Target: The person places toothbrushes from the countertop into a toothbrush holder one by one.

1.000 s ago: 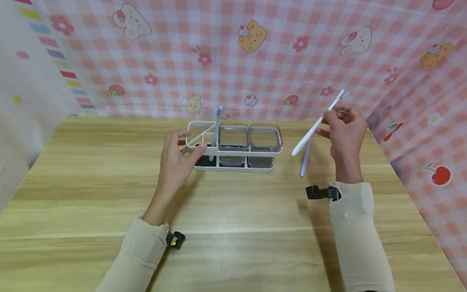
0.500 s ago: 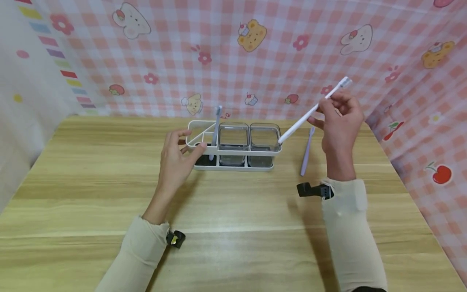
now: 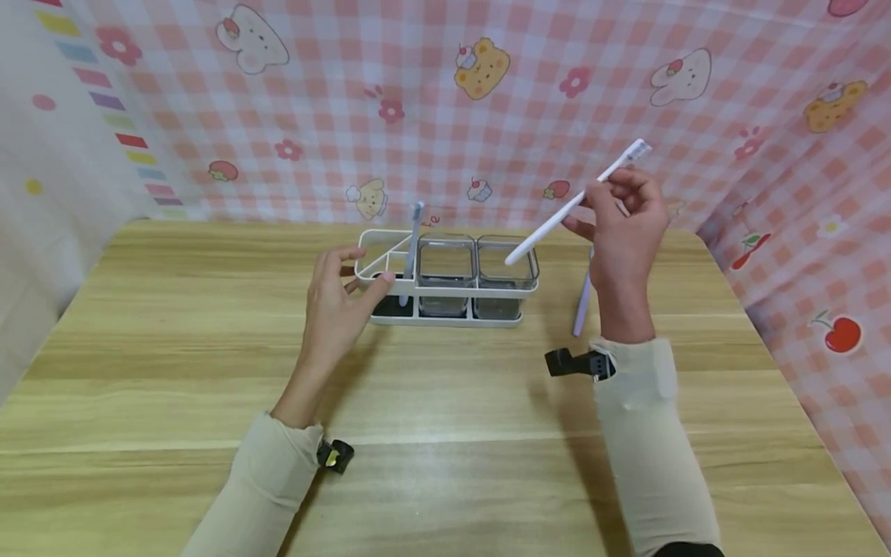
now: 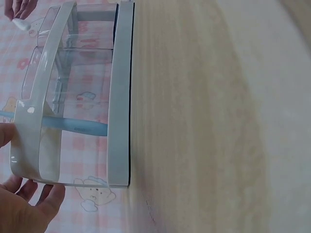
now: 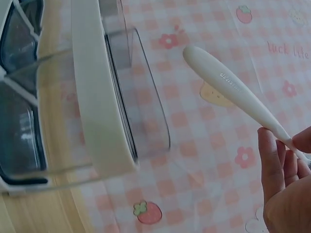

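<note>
Sleeves: both forearms are covered by long beige fabric sleeves (image 3: 257, 480) and laid over a pale wood-grain tabletop (image 3: 445, 480).
Left hand: the left end of a white two-tier plastic rack (image 3: 476, 293) is gripped by the left hand (image 3: 337, 302), its thumb set at the front of the upper rail, its fingers at the end.
Purple toothbrush: a slim purple toothbrush (image 3: 583, 302) is laid right of the rack, partly hidden by the right hand (image 3: 626, 224).
Rack: two square clear plastic cups (image 3: 447, 267) are held in the middle and right sections; a light-blue toothbrush (image 3: 414, 240) is stood leaning in the left.
Right hand: raised; a white plastic toothbrush (image 3: 557, 220) is pinched between thumb and fingers, near its bristles.
White toothbrush: held slanted, bristles uppermost; its handle end is seen apart from the right-hand cup in the right wrist view.
Backdrop: formed by pink-and-white checked cloth (image 3: 334, 77).
</note>
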A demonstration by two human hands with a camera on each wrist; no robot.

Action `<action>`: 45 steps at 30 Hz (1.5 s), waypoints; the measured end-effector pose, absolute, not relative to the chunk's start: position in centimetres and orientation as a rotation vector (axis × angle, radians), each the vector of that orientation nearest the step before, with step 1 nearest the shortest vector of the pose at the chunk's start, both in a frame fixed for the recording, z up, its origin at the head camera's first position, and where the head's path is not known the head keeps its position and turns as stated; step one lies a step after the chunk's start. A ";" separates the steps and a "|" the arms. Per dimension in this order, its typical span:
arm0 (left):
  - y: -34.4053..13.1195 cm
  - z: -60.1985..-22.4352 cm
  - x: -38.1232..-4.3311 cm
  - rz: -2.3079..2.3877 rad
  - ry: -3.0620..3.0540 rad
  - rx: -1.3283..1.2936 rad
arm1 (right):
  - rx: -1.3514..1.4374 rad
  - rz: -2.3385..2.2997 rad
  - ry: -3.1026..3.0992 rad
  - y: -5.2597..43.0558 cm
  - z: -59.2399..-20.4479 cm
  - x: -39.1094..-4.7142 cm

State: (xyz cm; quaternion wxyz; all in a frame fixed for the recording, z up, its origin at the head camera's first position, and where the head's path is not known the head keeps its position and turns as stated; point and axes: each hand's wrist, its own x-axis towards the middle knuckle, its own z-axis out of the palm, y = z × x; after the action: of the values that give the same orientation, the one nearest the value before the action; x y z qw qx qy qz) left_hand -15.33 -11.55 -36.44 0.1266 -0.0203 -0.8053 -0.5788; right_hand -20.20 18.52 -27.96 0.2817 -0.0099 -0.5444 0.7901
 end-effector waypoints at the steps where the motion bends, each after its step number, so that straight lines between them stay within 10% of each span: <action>1: -11.5 -36.4 -15.3 -1.685 -2.344 -0.059 | -0.025 2.116 -1.463 18.3 -27.9 -20.2; 45: -11.7 -36.5 -15.4 -1.690 -2.335 -0.079 | 0.263 2.133 -1.534 9.6 -28.0 -19.8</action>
State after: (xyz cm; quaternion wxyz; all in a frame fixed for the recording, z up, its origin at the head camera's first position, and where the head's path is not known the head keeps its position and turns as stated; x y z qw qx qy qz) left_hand -15.42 -11.69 -36.51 0.1285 -0.0272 -0.8030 -0.5813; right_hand -19.80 9.65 -27.99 0.2480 0.0964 -0.5630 0.7825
